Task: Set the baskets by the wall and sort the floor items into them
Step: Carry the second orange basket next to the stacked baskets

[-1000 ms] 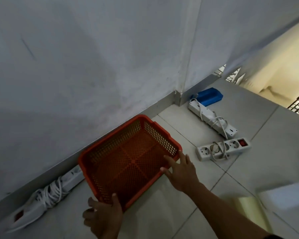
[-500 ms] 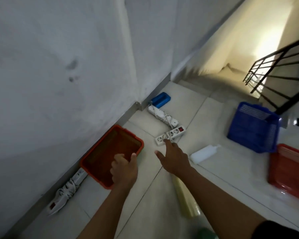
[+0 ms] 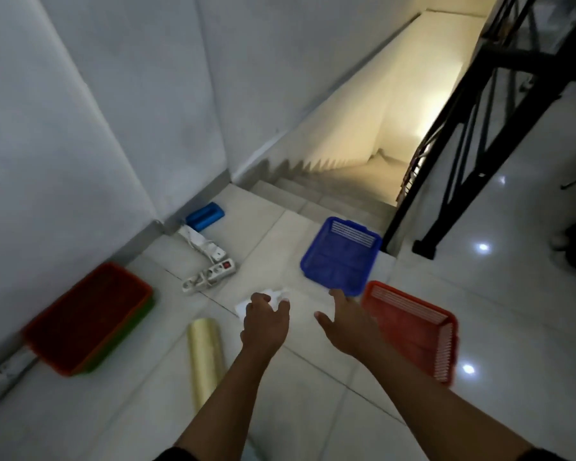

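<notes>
Blue basket (image 3: 341,256) sits just beyond right hand (image 3: 346,322), fingers spread and empty, nearest its near corner; left hand (image 3: 266,322) loosely curled, farther off.

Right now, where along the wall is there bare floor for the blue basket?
Bare tile lies by the wall between the orange basket and the white power strips. Past those it is crowded: strips, then a blue box in the corner. The blue basket sits near the stairs.

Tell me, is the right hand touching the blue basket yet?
Cannot tell. In the head view, the right hand's fingertips overlap the near corner of the blue basket, but motion blur hides whether they rest on it or hover just above.
</notes>
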`<state>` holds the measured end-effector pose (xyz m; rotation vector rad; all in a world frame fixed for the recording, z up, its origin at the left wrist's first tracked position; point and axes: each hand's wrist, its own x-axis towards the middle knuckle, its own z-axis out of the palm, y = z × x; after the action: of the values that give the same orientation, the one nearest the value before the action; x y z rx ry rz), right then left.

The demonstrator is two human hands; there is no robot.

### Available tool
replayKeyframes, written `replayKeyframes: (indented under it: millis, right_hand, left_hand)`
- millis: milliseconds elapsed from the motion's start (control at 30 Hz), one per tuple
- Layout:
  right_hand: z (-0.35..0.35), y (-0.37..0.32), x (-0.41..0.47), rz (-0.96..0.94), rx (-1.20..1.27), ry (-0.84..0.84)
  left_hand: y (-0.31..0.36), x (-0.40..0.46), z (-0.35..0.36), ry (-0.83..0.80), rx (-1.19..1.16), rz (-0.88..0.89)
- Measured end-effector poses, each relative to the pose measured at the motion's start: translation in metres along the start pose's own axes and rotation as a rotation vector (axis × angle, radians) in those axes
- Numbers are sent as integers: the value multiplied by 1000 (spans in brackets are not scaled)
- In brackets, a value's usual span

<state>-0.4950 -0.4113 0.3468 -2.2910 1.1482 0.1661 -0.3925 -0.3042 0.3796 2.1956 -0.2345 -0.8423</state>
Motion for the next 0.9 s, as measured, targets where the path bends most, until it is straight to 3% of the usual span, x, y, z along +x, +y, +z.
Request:
replayKeyframes:
  millis: [200, 433, 600, 733, 833, 900]
  right_hand:
    - [-52, 148, -12, 134, 56, -22]
    - [-51, 265, 65, 243, 116, -78]
    - [-4, 368, 147, 380, 177, -30]
    - [57, 458, 196, 607, 109, -125]
    - [93, 516, 239, 804, 162, -102]
    - [111, 543, 263, 778, 178, -66]
  left_hand:
    - [33, -36, 131, -138, 48, -133]
    - [37, 23, 243, -223, 171, -159]
    - [17, 104, 338, -265, 214, -138]
    - [-29, 174, 412, -285, 268, -151]
    - [-57, 222, 455, -281, 308, -162]
    - [-74, 248, 476, -298, 347, -159]
